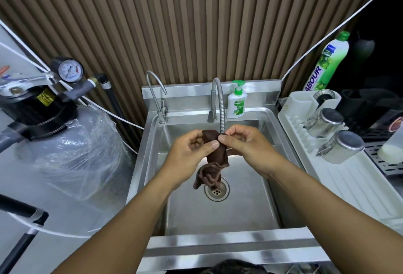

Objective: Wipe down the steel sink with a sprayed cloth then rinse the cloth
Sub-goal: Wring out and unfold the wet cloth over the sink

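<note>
We judge we are at the rinse: our left hand [193, 146] and right hand [241, 140] pinch the cloth [214, 160] between them under the spout [222, 129], its tail hanging below toward the drain [217, 191], so next comes running water.

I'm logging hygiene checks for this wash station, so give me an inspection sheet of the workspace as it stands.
Surface: steel sink; drain open, cloth's lower end dangling above it.
Job's things: brown cloth hangs bunched under the flexible faucet; no water stream visible.
Clutter: soap pump bottle on the back ledge; steel cups on the white rack.
Grips: left hand and right hand both pinch the cloth's top.
Cables: white lines along the wall, both sides.
Surroundings: slatted wall, plastic-wrapped tank and pressure gauge at left.
</note>
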The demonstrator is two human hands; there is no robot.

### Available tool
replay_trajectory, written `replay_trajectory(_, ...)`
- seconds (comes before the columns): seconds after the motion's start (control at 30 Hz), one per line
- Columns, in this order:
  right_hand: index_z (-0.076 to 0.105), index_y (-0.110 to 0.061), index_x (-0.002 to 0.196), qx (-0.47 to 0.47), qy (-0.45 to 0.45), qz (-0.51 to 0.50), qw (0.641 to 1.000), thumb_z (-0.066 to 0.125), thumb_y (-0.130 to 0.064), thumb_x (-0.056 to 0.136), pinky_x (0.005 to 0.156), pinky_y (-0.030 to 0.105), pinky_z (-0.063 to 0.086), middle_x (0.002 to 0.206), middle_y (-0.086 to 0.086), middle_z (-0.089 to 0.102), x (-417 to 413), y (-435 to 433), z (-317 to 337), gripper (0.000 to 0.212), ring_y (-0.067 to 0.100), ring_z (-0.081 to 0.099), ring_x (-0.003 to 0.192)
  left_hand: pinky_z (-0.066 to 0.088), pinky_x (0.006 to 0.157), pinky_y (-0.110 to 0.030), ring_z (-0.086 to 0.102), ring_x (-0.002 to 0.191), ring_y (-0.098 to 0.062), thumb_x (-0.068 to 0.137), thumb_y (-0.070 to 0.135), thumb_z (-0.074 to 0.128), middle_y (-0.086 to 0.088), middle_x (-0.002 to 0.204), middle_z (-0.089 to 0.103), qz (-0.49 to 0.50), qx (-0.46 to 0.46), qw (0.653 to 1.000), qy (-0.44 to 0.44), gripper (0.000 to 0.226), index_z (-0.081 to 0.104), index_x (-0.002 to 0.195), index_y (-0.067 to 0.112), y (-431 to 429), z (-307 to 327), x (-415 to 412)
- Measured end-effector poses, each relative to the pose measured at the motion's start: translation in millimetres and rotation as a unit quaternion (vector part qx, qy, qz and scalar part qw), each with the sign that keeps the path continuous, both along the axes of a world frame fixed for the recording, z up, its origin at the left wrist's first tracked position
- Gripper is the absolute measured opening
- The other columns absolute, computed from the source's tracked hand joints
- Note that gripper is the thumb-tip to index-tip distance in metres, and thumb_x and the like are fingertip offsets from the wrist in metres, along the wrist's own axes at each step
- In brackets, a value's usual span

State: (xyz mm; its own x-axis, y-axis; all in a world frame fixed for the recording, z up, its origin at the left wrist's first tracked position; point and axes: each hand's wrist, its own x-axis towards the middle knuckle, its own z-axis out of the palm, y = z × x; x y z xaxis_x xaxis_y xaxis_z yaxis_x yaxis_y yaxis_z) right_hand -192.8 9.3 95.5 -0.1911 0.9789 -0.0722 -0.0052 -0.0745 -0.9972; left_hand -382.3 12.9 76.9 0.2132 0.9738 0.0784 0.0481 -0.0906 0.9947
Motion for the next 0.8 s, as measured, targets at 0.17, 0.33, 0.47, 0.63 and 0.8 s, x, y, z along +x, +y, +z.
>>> replay_trajectory(0.17,0.057,-0.013,0.082,0.031,0.020,-0.009,0.999,0.063,-0.013,0.097,0.071,0.031,0.054,0.081,0.020,0.065,-1,9,28,0.016,0.024,0.062,0.073,0.057,0.090,-0.052,0.068,0.092,-0.028,0.076,0.023,0.081,-0.012,0.095,0.072,-0.002,-0.032,0.994,-0.107,0.012,0.070,0.080,0.023,9,26,-8)
replay_trajectory(0.33,0.054,-0.017,0.081,0.054,0.029,-0.036,0.997,0.066,-0.020,0.097,0.071,0.034,0.054,0.077,0.014,0.068,1,16,42,0.020,0.022,0.062,0.068,0.056,0.084,-0.047,0.068,0.097,-0.026,0.095,0.008,0.058,-0.013,0.101,0.070,-0.029,-0.055,0.988,-0.144,0.012,0.068,0.097,0.014,16,45,-13)
replay_trajectory(0.47,0.056,-0.016,0.080,0.088,-0.004,-0.045,0.995,0.067,-0.018,0.096,0.070,0.036,0.054,0.073,0.006,0.062,1,19,47,0.020,0.018,0.058,0.071,0.058,0.089,-0.046,0.071,0.099,-0.026,0.090,0.012,0.071,-0.017,0.109,0.073,0.011,-0.017,0.996,-0.081,0.026,0.065,0.116,0.012,18,54,-4)
replay_trajectory(0.63,0.051,-0.017,0.075,0.081,0.001,-0.026,0.996,0.061,-0.014,0.098,0.062,0.028,0.046,0.067,0.001,0.055,3,21,58,0.026,0.011,0.051,0.062,0.059,0.081,-0.037,0.073,0.092,-0.024,0.098,0.004,0.059,-0.012,0.097,0.078,0.077,0.010,0.992,-0.095,0.017,0.072,0.109,0.007,22,67,1)
replay_trajectory(0.8,0.051,-0.018,0.074,0.057,0.042,0.085,0.994,0.072,-0.011,0.087,0.062,0.024,0.047,0.070,0.003,0.063,4,17,62,0.026,0.016,0.058,0.065,0.058,0.087,-0.040,0.070,0.102,-0.028,0.104,0.009,0.048,-0.012,0.105,0.074,0.017,0.011,0.995,-0.098,0.026,0.072,0.107,0.019,22,74,8)
